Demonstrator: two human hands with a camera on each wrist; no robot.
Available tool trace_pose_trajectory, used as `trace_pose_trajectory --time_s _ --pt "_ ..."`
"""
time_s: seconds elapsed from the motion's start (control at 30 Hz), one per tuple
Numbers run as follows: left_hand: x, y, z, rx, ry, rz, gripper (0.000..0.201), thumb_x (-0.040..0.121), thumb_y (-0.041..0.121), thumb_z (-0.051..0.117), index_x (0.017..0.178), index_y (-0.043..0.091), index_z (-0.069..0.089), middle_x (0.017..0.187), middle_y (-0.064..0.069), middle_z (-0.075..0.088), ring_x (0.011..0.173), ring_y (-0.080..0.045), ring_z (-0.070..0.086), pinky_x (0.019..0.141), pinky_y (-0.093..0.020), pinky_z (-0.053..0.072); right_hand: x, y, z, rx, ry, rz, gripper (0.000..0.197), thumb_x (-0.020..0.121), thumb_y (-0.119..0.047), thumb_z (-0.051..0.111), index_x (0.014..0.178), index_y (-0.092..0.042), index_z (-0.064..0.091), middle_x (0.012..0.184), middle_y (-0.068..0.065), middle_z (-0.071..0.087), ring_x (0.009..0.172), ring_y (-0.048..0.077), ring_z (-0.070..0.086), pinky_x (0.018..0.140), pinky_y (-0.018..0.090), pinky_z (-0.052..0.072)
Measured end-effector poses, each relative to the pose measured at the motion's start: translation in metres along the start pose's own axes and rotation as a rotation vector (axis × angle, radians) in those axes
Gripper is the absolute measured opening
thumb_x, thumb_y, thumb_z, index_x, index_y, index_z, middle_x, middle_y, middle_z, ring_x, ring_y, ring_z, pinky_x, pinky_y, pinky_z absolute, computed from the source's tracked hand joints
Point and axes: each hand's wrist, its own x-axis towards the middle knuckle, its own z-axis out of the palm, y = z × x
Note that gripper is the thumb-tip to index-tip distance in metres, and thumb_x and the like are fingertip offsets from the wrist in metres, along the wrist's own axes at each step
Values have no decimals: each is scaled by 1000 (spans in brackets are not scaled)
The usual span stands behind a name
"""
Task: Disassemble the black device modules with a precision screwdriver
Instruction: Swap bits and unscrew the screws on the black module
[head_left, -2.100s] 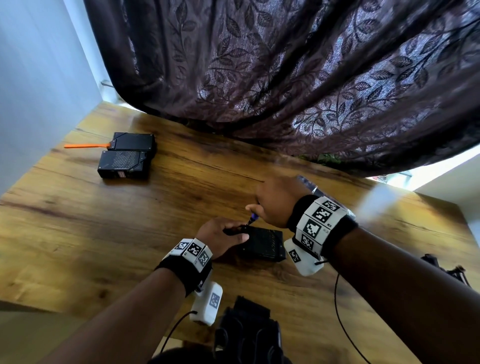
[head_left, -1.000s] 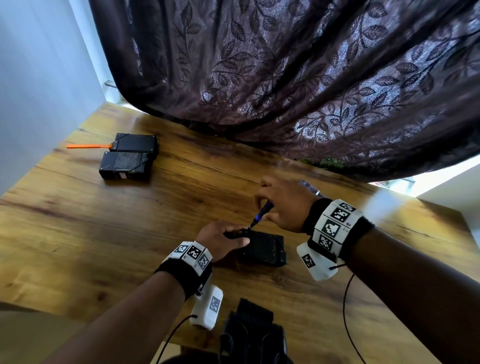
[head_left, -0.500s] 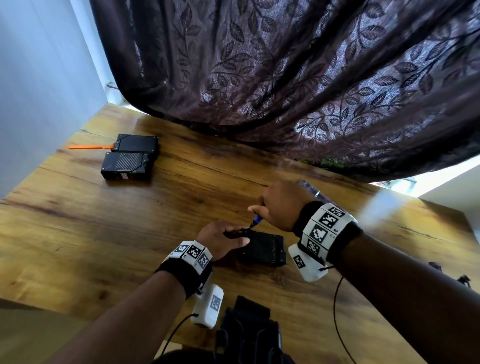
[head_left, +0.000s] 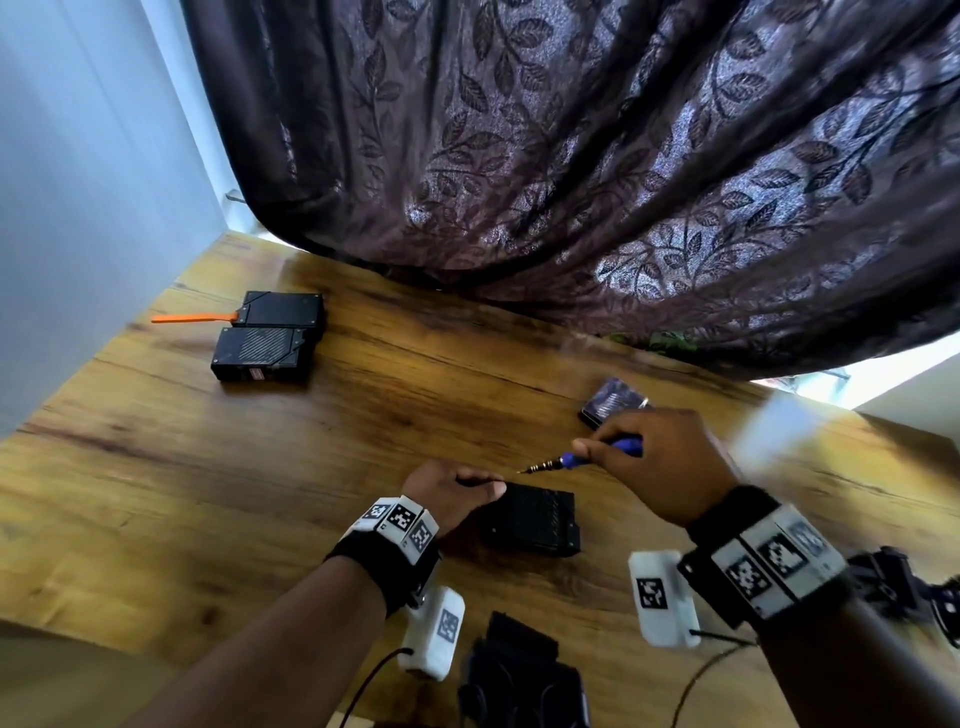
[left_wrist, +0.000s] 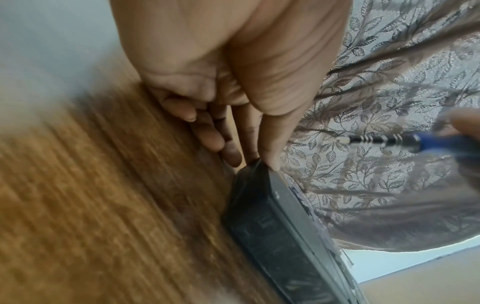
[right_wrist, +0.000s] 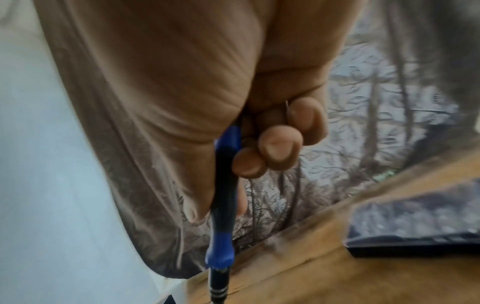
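Observation:
A black device module (head_left: 530, 522) lies flat on the wooden table (head_left: 208, 493) in front of me. My left hand (head_left: 457, 488) holds its left end: in the left wrist view the thumb (left_wrist: 270, 148) presses on the module's (left_wrist: 285, 236) top corner, with the fingers curled against its end. My right hand (head_left: 660, 457) grips a blue-handled precision screwdriver (head_left: 597, 457). The screwdriver lies almost level, tip pointing left, lifted clear of the module just beyond its far edge. The right wrist view shows the fingers (right_wrist: 275, 148) curled round the handle (right_wrist: 223, 205).
Two more black modules (head_left: 265, 353) and an orange tool (head_left: 189, 317) lie at the far left. A dark flat plate (head_left: 613, 402) rests behind my right hand. A dark curtain (head_left: 571, 182) hangs over the table's back edge. Black gear sits at the front edge (head_left: 524, 675) and right (head_left: 893, 577).
My right hand has lifted the screwdriver tip off the module's corner and drawn it up and to the right. The left hand keeps its hold on the module.

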Motion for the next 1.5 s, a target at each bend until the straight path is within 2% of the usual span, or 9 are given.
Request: trace_pose_trajectory --time_s 0.1,0.2,0.3,0.4,0.63,0.77,0.97,1.37,1.5 --pt "2 3 -1 6 5 -53 20 85 58 73 100 44 79 101 23 73 102 -2 65 90 -21 51 -24 13 10 128 75 63 13 89 -43 72 83 -32 75 68 -15 65 70 0 59 57 14 42" --pt "1 6 0 55 10 -42 29 87 63 68 105 43 78 107 20 74 104 -4 66 96 -28 53 -40 20 22 223 170 109 5 90 -38 71 86 -39 72 75 -15 69 71 5 62 60 16 46" --pt "-1 4 -2 82 -41 26 26 92 55 67 113 43 74 119 17 71 117 -7 62 105 -33 50 -47 23 31 340 205 147 3 92 -35 70 90 -38 71 76 -20 68 66 7 66 64 30 54" --pt "-8 -1 -10 100 -123 44 41 86 58 71 126 47 66 130 13 62 120 -10 58 104 -35 50 -52 23 37 390 236 131 5 92 -33 71 94 -36 69 80 -25 68 72 3 67 67 22 48" --pt "-21 4 -14 166 -207 139 61 89 36 77 144 33 51 128 11 48 114 -7 52 80 -8 41 -56 20 47 404 232 77 7 91 -31 72 92 -37 70 79 -18 70 71 8 68 67 33 56" --pt "-23 0 -18 213 -241 175 72 90 38 76 151 45 39 138 8 42 123 -12 45 97 -25 39 -62 15 48 338 226 43 13 89 -25 75 87 -36 70 79 -19 70 70 7 66 62 20 52" --pt "-22 -4 -21 239 -296 199 80 89 37 77 152 53 31 146 6 39 124 -14 45 98 -30 42 -66 12 56 309 158 19 14 86 -15 77 80 -25 69 76 -12 69 74 6 64 61 12 45" --pt "-20 -1 -23 249 -317 203 81 89 33 77 154 49 31 148 8 37 121 -12 43 91 -22 38 -65 13 69 271 108 16 12 90 -25 72 83 -31 65 79 -11 66 72 8 60 62 24 49" --pt "-21 -1 -24 240 -324 198 82 88 34 78 153 50 31 148 7 37 121 -13 43 94 -27 40 -64 13 70 248 90 14 12 91 -25 72 84 -32 65 78 -10 67 72 9 61 61 24 50"
